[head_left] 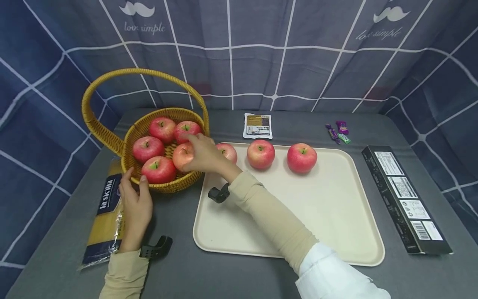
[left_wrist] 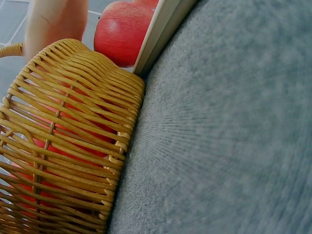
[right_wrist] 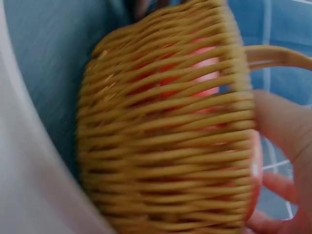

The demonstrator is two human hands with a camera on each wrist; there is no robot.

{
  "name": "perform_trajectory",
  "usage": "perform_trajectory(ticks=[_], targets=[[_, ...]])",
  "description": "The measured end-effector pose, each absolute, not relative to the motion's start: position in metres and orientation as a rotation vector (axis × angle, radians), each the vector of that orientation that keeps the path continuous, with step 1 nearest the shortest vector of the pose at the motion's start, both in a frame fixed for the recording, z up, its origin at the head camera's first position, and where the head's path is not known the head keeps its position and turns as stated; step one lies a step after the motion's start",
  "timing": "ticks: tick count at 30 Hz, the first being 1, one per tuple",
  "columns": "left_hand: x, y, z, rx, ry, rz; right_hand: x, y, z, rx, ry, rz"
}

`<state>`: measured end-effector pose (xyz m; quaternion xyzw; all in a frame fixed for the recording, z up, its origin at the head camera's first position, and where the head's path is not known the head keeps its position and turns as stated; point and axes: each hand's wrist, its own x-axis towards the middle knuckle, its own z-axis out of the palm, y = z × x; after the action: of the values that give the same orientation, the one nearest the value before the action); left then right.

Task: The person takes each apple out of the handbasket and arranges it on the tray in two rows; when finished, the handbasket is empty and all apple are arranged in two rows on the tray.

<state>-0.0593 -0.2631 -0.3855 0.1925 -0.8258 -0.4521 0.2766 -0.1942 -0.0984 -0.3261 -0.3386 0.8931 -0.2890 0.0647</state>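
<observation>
Your right hand (head_left: 201, 153) reaches over the near-right rim of the wicker basket (head_left: 130, 137), its fingers curled round the apple (head_left: 183, 155) that sits at the basket's right edge, so that apple lies directly under your palm, with the cream tray (head_left: 321, 216) just to its right. The basket's tall handle (head_left: 112, 77) arches behind and to the left, not across that side. Your left hand (head_left: 135, 205) rests against the basket's front-left wall, thumb and fingers spread along the weave just below the nearest apple (head_left: 159, 169), bracing rather than gripping as far as the head view shows. Three more apples lie deeper in the basket. On the tray's far edge stand three apples in a row, the leftmost (head_left: 228, 152) partly hidden behind your right hand and closest to it. A pasta packet (head_left: 106, 220) lies under your left wrist, a long black box (head_left: 405, 199) lies right of the tray, and a small sachet (head_left: 257, 126) and some wrapped sweets (head_left: 337, 132) sit beyond it.
</observation>
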Motion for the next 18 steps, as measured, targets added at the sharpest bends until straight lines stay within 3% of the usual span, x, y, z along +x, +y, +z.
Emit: perform_trajectory(ticks=[6,18], targets=[[-0.06,-0.262,-0.385,0.54,-2.24,-1.233,-0.189,-0.063,-0.298,-0.909,2.426,-1.461],[-0.056,-0.264,-0.383,0.593,-2.283,-1.237,-0.176,0.082,-0.276,-0.853,2.565,-1.567]])
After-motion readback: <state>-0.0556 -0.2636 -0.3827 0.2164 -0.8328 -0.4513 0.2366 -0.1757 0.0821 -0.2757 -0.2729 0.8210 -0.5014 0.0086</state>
